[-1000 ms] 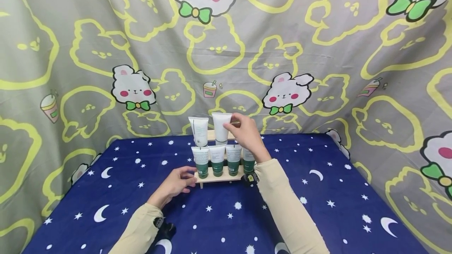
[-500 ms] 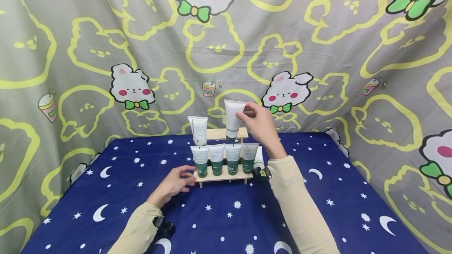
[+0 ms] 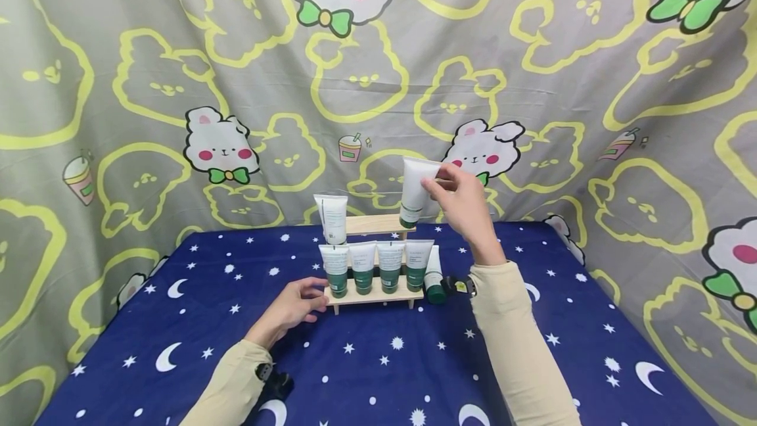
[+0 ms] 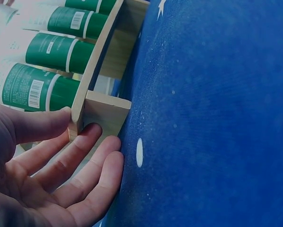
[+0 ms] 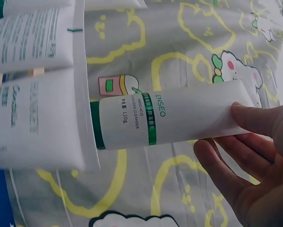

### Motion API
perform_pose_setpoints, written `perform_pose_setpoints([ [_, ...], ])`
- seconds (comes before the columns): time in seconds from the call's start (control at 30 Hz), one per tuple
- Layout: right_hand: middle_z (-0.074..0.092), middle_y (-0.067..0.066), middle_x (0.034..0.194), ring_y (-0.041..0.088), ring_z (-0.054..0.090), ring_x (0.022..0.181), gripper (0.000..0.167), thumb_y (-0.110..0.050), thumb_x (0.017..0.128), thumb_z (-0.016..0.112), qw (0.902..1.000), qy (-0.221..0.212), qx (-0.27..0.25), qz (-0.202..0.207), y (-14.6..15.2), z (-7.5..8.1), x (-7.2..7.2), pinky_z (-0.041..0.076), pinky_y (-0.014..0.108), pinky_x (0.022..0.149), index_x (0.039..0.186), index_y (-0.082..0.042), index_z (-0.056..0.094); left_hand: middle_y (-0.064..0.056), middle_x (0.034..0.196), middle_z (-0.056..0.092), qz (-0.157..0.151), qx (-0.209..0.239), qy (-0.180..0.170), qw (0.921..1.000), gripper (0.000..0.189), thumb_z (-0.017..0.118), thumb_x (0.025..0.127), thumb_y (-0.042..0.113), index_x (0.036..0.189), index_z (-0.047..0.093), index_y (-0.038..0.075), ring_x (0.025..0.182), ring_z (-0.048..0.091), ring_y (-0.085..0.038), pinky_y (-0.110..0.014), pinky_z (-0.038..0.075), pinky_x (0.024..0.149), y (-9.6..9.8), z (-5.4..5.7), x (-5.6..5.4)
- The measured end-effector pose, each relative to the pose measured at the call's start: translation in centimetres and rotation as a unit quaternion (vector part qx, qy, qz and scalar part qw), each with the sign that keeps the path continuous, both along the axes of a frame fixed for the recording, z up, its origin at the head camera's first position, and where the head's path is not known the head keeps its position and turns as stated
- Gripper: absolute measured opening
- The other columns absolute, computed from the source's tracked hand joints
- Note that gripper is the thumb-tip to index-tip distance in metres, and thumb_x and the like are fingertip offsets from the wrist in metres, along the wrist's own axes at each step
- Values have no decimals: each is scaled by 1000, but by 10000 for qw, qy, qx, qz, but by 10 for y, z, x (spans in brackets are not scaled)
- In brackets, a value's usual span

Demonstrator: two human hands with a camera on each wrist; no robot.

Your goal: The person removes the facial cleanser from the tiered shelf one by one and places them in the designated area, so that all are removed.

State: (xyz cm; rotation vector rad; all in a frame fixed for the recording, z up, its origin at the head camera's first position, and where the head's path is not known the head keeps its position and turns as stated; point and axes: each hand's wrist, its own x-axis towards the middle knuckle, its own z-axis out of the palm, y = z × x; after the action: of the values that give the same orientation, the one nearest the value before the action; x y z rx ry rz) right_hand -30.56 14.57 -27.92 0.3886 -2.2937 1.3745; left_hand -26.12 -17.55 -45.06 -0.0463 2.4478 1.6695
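My right hand (image 3: 467, 206) pinches a white facial cleanser tube (image 3: 418, 192) with a green cap near its flat end, cap down, above the right end of the top shelf. Its label shows in the right wrist view, where the tube (image 5: 179, 113) lies between thumb and fingers. My left hand (image 3: 296, 303) grips the left corner of the wooden tiered rack (image 3: 374, 298); in the left wrist view the thumb lies on the shelf edge (image 4: 91, 71) with fingers under it. Several tubes (image 3: 363, 278) stand cap down on the front shelf. A white tube (image 3: 334, 219) stands at the upper left.
One more tube (image 3: 434, 275) leans just right of the rack. The table has a dark blue cloth (image 3: 378, 360) with stars and moons. A patterned grey curtain (image 3: 367, 117) hangs behind and at the sides.
My right hand has lifted the cleanser tube from behind the front row and carried it up and to the right. My left hand has stayed on the rack's corner.
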Motion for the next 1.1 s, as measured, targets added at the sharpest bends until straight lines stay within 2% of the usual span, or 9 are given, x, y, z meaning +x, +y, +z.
perform_pose_setpoints([
  [0.13, 69, 20, 124, 35, 70, 113, 28, -20, 98, 71, 9999, 34, -66, -128, 10, -1, -1, 59, 49, 90, 119, -1, 68, -15, 106, 74, 6, -5, -15, 10000, 39, 69, 94, 1, 133, 62, -2, 90, 73, -27, -45, 62, 72, 0, 0, 0],
  [0.3, 67, 18, 128, 34, 70, 114, 34, -23, 99, 70, 9994, -21, -112, -327, 23, -4, 2, 58, 48, 92, 127, -3, 66, -14, 105, 74, 12, 31, -13, 10000, 39, 69, 94, 0, 132, 62, -2, 90, 72, -27, -45, 62, 72, -1, 0, 0],
  [0.57, 67, 17, 125, 32, 70, 112, 37, -28, 101, 67, 9979, -202, -89, -606, 40, -17, 5, 60, 46, 89, 128, -3, 65, -15, 107, 74, -34, 54, -18, 10000, 40, 70, 94, 1, 132, 62, -2, 91, 72, -28, -46, 62, 73, -1, 1, -1],
  [0.83, 68, 19, 126, 33, 71, 109, 41, -29, 101, 66, 9968, -426, -112, -672, 51, -34, 4, 62, 35, 80, 132, -1, 63, -15, 108, 73, -36, 35, -41, 10000, 40, 70, 94, 2, 133, 61, -1, 92, 72, -29, -46, 62, 73, -2, 1, -1],
  [0.97, 68, 22, 124, 35, 70, 109, 44, -25, 101, 66, 9964, -479, -267, -650, 56, -44, 3, 61, 25, 73, 134, 2, 55, -15, 109, 73, -20, 50, -53, 10000, 40, 70, 94, 2, 133, 62, -1, 92, 72, -29, -46, 62, 74, -2, 0, -1],
  [1.1, 67, 26, 121, 37, 69, 108, 42, -21, 101, 66, 9945, -596, -496, -710, 60, -55, 2, 57, 17, 67, 129, 3, 46, -15, 108, 73, 1, 80, -58, 10000, 40, 70, 93, 1, 132, 62, -1, 91, 72, -28, -46, 62, 73, -1, -1, -1],
])
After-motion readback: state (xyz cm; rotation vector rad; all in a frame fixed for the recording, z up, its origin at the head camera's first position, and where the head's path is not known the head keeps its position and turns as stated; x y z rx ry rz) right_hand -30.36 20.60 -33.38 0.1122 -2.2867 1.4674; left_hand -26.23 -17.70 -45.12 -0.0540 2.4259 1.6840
